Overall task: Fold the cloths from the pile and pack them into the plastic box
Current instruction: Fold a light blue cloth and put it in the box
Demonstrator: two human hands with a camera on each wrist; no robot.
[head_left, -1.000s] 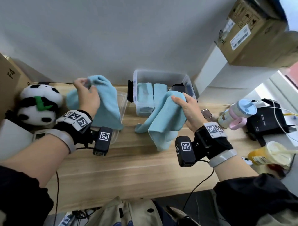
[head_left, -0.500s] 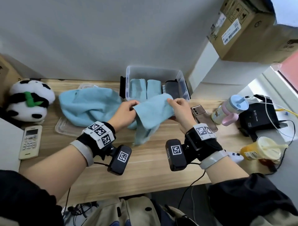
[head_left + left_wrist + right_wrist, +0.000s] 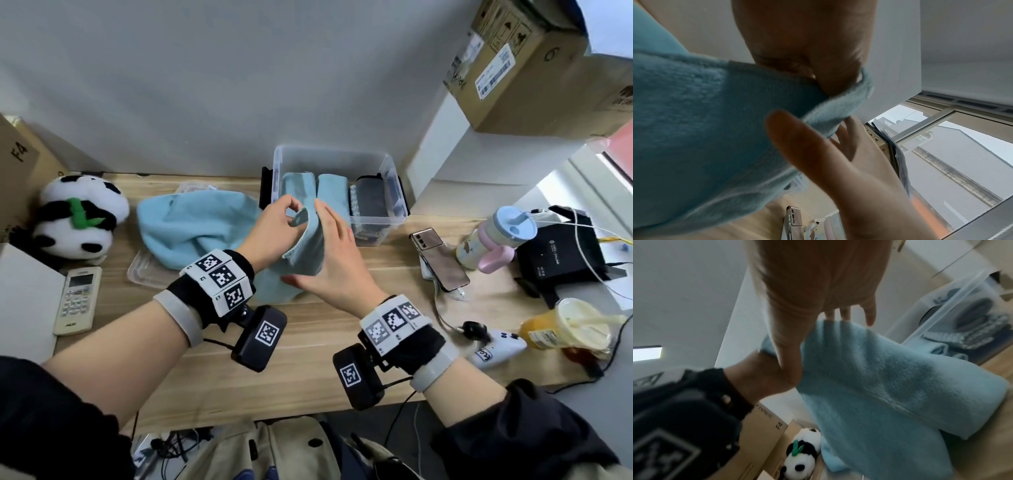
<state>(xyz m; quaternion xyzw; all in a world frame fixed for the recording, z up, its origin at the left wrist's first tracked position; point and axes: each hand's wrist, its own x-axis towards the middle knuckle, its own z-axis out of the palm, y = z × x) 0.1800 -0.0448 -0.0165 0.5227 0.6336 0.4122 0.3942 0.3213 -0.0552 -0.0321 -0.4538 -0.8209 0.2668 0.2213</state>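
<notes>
A light blue cloth (image 3: 305,253) hangs doubled over in front of the clear plastic box (image 3: 383,171), its lower end on the wooden table. My left hand (image 3: 289,214) pinches its top corners between thumb and fingers; the left wrist view shows this pinch on the cloth (image 3: 705,129) up close. With straight fingers, my right hand (image 3: 330,250) lies flat against the cloth's right side and holds nothing. The right wrist view shows the right hand (image 3: 838,305) at the cloth's (image 3: 890,386) top edge. In the box stand two folded blue cloths (image 3: 334,192) and dark ones. One blue cloth (image 3: 195,226) remains of the pile.
The pile cloth lies on a clear lid (image 3: 144,277) left of the box. A panda toy (image 3: 78,219) and a remote (image 3: 78,301) are at far left. A phone (image 3: 440,260), a lidded cup (image 3: 493,240), a black device (image 3: 561,253) and a drink (image 3: 568,325) crowd the right.
The hands came together and doubled the cloth over. My left hand now pinches the joined corners; my right hand let go and lies flat against the cloth.
</notes>
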